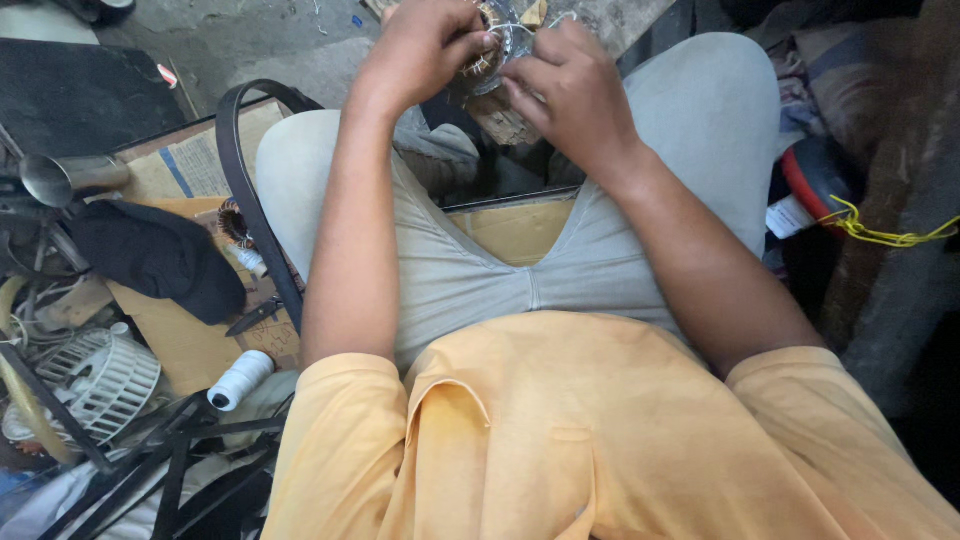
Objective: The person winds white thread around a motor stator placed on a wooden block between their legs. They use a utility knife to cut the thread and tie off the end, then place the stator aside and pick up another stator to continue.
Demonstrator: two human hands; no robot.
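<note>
Yellow shirt [560, 440] nearest me; beyond my knees both hands meet: left hand [425, 45] fingers pinch the wound motor stator [490, 45], right hand [570, 90] fingers pinch its thin wire [520, 28].

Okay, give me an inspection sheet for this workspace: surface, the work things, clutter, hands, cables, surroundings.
Surface: cardboard sheets on a concrete floor.
Work things: round wound coil with copper wire, held above the knees.
Clutter: white thread spool, black cloth, white fan guard, metal funnel, black belt.
Hands: left hand and right hand both pinch the coil.
Cables: yellow cord at right.
Surroundings: red and black object by the right knee.
</note>
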